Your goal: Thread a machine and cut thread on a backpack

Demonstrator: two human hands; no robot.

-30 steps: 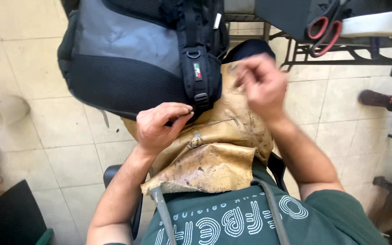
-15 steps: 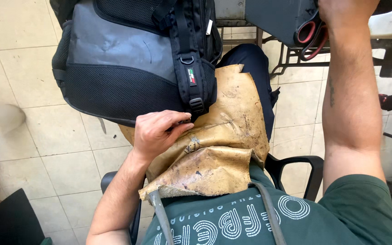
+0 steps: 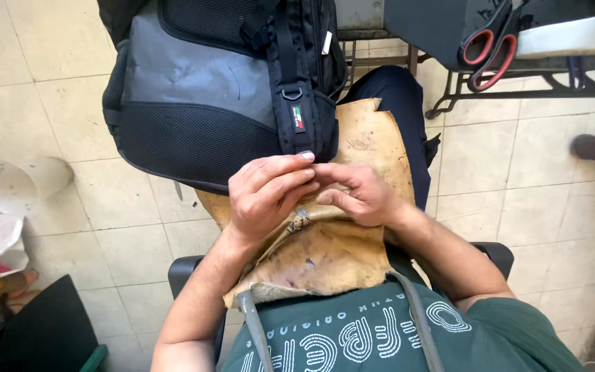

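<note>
Leather: a worn tan leather sheet (image 3: pixel 352 227) covers the person's lap, under both hands.
Backpack: a black and grey backpack (image 3: pixel 222 89) rests on the knees just beyond the fingertips; its black strap end (image 3: pixel 299 127) hangs down to touch the left forefinger.
Left hand: the left hand (image 3: pixel 266 196) is curled, fingers pressed together with the tips bunched against the thumb, pinching something too small to make out.
Right hand: the right hand (image 3: pixel 356 193) meets it fingertip to fingertip, forefinger and thumb closed as in a fine pinch; what sits between them cannot be told.
Change: half a second ago the right arm was raised toward the machine at the top right, and the left hand lay flat on the leather alone. Now both hands are joined at the strap end, so the work looks to have passed from fetching to fine fingerwork.
Beyond the fingers: red-handled scissors (image 3: pixel 490 45) lie well away at the top right.
Left of the fingers: a white cup (image 3: pixel 22 182) stands on the tiled floor (image 3: pixel 559 200).
</note>
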